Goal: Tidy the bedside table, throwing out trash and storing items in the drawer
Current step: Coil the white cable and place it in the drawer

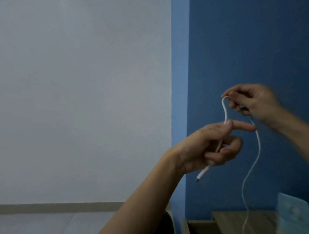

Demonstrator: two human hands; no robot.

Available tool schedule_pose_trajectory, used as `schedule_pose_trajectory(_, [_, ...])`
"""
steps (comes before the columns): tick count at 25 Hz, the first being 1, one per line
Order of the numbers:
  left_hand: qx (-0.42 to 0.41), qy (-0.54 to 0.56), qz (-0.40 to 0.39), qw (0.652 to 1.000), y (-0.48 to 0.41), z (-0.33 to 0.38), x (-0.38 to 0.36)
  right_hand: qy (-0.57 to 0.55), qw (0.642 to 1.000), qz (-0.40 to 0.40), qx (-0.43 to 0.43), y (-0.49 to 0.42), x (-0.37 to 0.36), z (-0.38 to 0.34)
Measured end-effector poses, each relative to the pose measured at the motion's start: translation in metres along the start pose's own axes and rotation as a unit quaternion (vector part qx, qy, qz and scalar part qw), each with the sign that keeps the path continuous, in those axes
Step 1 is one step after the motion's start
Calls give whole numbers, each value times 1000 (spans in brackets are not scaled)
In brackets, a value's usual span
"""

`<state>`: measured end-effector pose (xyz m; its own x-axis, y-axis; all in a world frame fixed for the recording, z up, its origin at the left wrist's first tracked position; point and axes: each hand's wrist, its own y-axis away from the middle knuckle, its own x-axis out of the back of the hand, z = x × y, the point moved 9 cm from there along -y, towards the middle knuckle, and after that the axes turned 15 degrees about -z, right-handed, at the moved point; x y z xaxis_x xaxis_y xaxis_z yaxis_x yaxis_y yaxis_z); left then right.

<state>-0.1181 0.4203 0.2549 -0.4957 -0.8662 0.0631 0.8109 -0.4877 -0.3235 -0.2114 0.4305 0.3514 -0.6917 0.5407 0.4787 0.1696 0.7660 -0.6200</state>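
Holding one white cable [258, 147] up in front of a blue wall [253, 40], two bare hands in the head view. Left hand [212, 146] lower and nearer, fingers [229, 152] curled around the cable near its plug end, thumb pressed onto it, index finger stretched out toward the right. One plug [202, 174] sticking out below the left palm, pointing down and to the left. Right hand [253, 101] higher, blurred, fingertips pinching the top of a single loop bent over between the two hands. Rest of the cable trailing down from behind the left index finger in a loose wave to one wooden tabletop [227, 220] at the lower right. One pale blue, box-like object [293, 213] standing on that tabletop, just right of the hanging cable, too blurred to identify. One grey-white wall [77, 85] filling the left half, meeting the blue one at a corner.
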Motion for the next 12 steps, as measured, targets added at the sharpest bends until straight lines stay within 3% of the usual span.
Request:
schedule_pose_trajectory(5, [8,126,-40,991,29,20,-21,-68,994,-35,80,-36,-63,-38])
schedule_pose_trajectory(12, [11,9,70,997,74,68,-21,-91,989,-62,95,-61,-115,-72])
